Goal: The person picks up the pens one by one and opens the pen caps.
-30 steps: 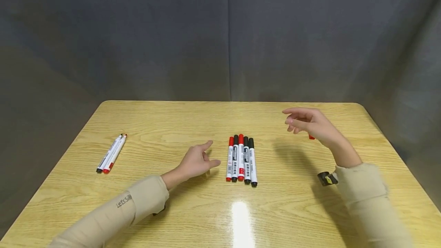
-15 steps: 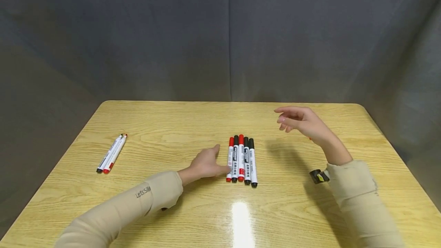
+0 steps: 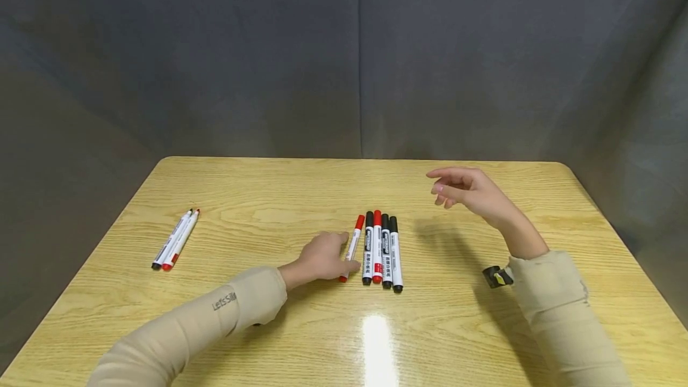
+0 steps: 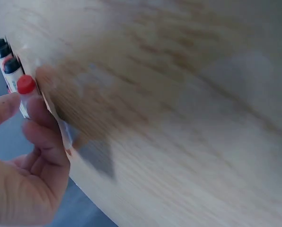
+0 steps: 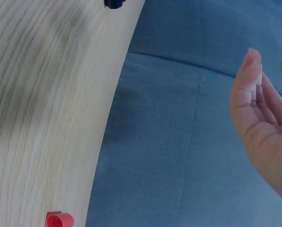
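Red-capped marker (image 3: 353, 245) has split from the row since half a second ago, its lower end swung left; right hand all but unmoved. Left of frame: pair of markers (image 3: 181, 240), one black-ended, one red-ended, lying side by side on a slant on the counter (image 3: 258, 196). Lower centre: left hand (image 3: 325, 255), fingers pinching the red-capped marker, thumb on its right side; left wrist view agrees. Marker leans, cap uppermost in frame, a narrow gap to its right. Just right of centre: row of four markers (image 3: 377, 249), three black-capped and one red. Right of frame: right hand (image 3: 470, 193) above the counter, fingers loosely curved, thumb apart, no object visible in them. Step in hand, I judge: singling one marker out of the row. Next move seems to call for a firm pinch and a lift clear of the neighbouring black cap.
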Action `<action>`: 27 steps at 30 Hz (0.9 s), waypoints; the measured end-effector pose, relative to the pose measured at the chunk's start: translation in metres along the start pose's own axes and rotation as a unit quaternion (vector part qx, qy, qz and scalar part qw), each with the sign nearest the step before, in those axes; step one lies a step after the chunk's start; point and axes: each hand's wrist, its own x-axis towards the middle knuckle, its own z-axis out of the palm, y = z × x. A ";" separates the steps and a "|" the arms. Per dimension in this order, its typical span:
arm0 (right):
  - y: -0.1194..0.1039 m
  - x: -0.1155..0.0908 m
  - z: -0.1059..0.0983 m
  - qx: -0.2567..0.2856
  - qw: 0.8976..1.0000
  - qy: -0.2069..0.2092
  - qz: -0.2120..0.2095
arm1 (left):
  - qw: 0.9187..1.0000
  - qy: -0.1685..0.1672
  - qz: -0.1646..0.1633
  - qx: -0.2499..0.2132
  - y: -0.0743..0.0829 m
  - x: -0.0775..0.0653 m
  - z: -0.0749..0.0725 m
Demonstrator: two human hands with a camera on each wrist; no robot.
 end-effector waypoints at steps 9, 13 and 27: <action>0.000 0.000 0.001 0.010 1.000 -0.003 -0.002 | 0.999 0.002 0.033 -0.039 0.001 0.002 0.000; -0.001 -0.001 0.001 0.005 1.000 -0.003 0.001 | 0.996 0.020 0.052 -0.073 -0.001 0.001 -0.007; -0.003 0.002 0.009 0.005 1.000 -0.009 -0.008 | 0.983 0.077 0.072 -0.149 0.013 -0.015 -0.026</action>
